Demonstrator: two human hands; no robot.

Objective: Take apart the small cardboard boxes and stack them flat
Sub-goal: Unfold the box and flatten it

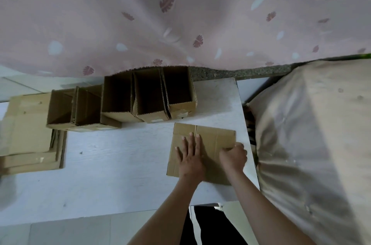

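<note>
A flattened cardboard box [212, 138] lies on the right part of the white table [120, 174]. My left hand [189, 154] presses flat on it with the fingers spread. My right hand [233, 156] is curled at the flattened box's right edge and grips that edge. Several open, still-standing small boxes stand in a row along the far side of the table, the nearest of them [179, 92] just beyond the flat piece. A stack of flat cardboard [30, 140] lies at the left end of the table.
A pink leaf-print curtain [180, 14] hangs behind the row of boxes. A large cloth-covered bulk [313, 144] stands close to the table's right edge. Tiled floor shows at the lower left, below the table's near edge.
</note>
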